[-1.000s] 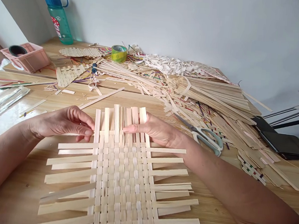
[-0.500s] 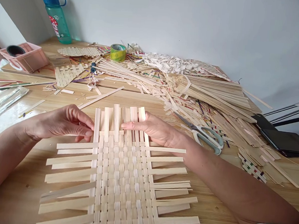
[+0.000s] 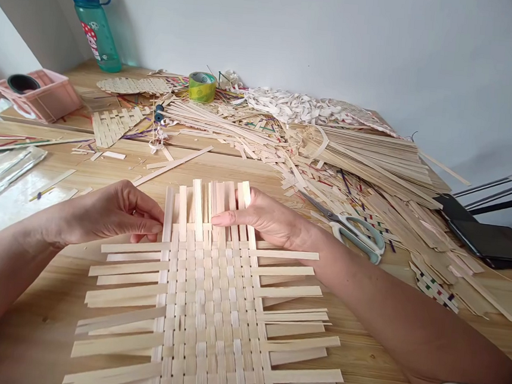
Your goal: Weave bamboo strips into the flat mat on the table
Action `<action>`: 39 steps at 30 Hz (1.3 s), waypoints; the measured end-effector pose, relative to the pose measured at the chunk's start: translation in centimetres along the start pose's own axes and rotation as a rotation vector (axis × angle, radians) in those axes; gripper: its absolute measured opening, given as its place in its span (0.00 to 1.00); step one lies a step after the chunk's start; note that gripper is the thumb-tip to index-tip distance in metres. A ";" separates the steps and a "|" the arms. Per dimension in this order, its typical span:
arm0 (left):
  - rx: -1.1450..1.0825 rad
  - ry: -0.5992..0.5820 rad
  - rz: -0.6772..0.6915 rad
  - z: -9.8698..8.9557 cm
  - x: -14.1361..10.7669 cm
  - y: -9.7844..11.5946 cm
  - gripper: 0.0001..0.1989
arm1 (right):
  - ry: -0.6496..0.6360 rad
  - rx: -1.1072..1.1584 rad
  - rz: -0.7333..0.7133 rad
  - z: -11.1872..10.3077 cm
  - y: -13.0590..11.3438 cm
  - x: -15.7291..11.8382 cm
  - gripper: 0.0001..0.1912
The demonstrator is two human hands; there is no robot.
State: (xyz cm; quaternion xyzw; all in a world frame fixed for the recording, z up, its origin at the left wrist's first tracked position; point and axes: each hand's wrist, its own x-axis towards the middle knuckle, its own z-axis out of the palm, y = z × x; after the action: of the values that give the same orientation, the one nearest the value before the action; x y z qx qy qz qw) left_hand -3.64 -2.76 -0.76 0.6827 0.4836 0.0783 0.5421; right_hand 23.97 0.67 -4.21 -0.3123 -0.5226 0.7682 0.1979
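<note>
Looking at the hands, what is each one doing?

The left hand (image 3: 113,215) is curled, its fingertips (image 3: 157,226) against the leftmost upright strips of a flat bamboo weave (image 3: 210,307). Whether it is actually pinching a strip, I can't tell from this view.

And the right hand (image 3: 263,216)?

Open, with its fingers stretched out to the left and lying across the upright strips near the top of the weave. It isn't clenched on anything.

Where does the weave sit?

Flat on a wooden bench (image 3: 34,316), directly in front of the person and between both forearms. Its tightly woven middle runs out of the frame at the bottom, loose strip ends stick out on both sides, and the unwoven uprights lie free at the far edge, under the hands.

What's nearby?

Just beyond the right hand, steel scissors (image 3: 359,237) with pale green handles lie among scattered bamboo offcuts (image 3: 414,230). Farther back are a big bundle of bamboo strips (image 3: 366,157) and a roll of green-yellow tape (image 3: 201,87). Off to the left are a pink plastic basket (image 3: 35,96) and a teal water bottle (image 3: 93,28) with a blue cap.
</note>
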 end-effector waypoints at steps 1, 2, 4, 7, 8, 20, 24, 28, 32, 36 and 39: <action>0.005 0.002 -0.001 0.0 0.0 0.0 0.13 | 0.007 0.003 -0.001 0.1 0.0 0.0 0.14; 0.010 0.004 -0.001 0.0 0.0 0.0 0.13 | 0.014 0.008 -0.003 0.1 0.0 0.0 0.13; 0.015 0.007 -0.006 -0.1 0.0 0.0 0.13 | 0.022 0.013 -0.008 0.2 0.0 0.0 0.13; 0.010 0.011 -0.007 -0.1 0.1 -0.1 0.14 | 0.026 0.022 -0.005 0.1 0.1 0.1 0.12; 0.003 0.010 -0.007 -0.1 0.1 -0.2 0.13 | 0.025 0.024 -0.008 0.1 0.2 0.1 0.11; -0.124 -0.048 -0.005 -0.7 0.2 -1.0 0.12 | 0.008 0.042 -0.013 0.1 -0.2 0.0 0.11; -0.145 -0.044 -0.004 -0.6 0.3 -0.9 0.12 | 0.032 0.024 -0.011 -0.1 -0.1 0.0 0.12; -0.323 -0.072 0.000 -0.4 0.5 -1.0 0.08 | 0.043 0.007 -0.015 0.0 0.0 0.0 0.12; -0.358 -0.103 0.004 -0.5 0.7 -1.2 0.08 | 0.014 -0.022 -0.053 0.0 0.0 0.0 0.11; -0.350 -0.100 0.003 -0.5 0.7 -1.2 0.09 | -0.001 -0.053 -0.090 0.0 -0.1 0.0 0.10; -0.397 -0.112 0.015 -0.2 0.7 -1.1 0.10 | -0.016 -0.047 -0.109 0.0 0.0 0.0 0.10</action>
State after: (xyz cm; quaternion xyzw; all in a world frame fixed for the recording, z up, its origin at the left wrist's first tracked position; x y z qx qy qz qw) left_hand -4.09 -2.15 -1.89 0.5691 0.4228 0.1383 0.6915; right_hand 23.94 0.67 -4.22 -0.2818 -0.5582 0.7463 0.2280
